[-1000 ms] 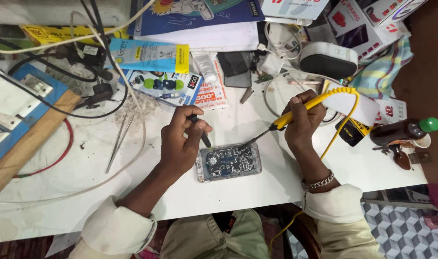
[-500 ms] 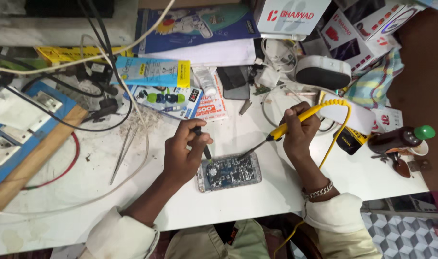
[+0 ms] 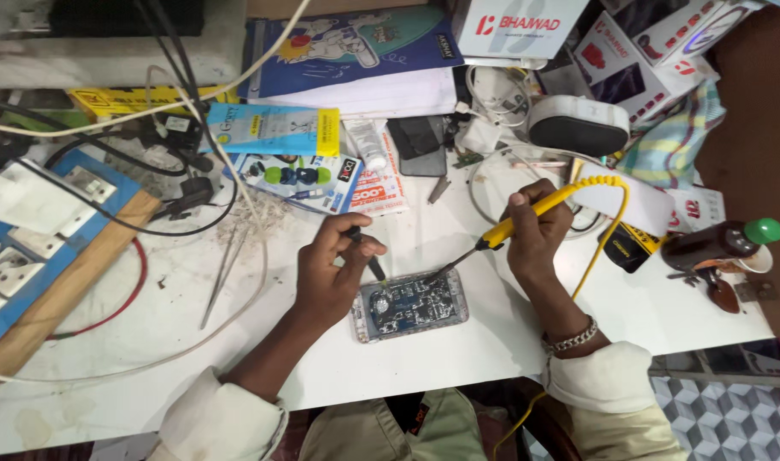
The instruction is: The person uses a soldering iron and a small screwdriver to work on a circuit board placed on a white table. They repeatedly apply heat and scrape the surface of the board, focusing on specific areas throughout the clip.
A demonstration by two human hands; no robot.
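Note:
A small open device with a bare circuit board (image 3: 411, 306) lies on the white table (image 3: 262, 358) near its front edge. My left hand (image 3: 328, 275) pinches a thin dark tool (image 3: 366, 253) whose tip rests on the board's upper left part. My right hand (image 3: 537, 232) grips a yellow soldering iron (image 3: 526, 213); its metal tip points down-left to the board's top edge. A yellow cord runs from the iron over the table and down past my right sleeve.
A wooden switchboard with blue panels (image 3: 40, 248) sits at the left with black and white cables. Tweezers (image 3: 219, 273) lie left of my hand. Boxes and packets crowd the back; a white and black speaker (image 3: 578, 126) and a brown bottle with green cap (image 3: 718, 243) stand right.
The view has shifted slightly. Both hands stay over the board, the left tool and iron tip holding close to the same spot.

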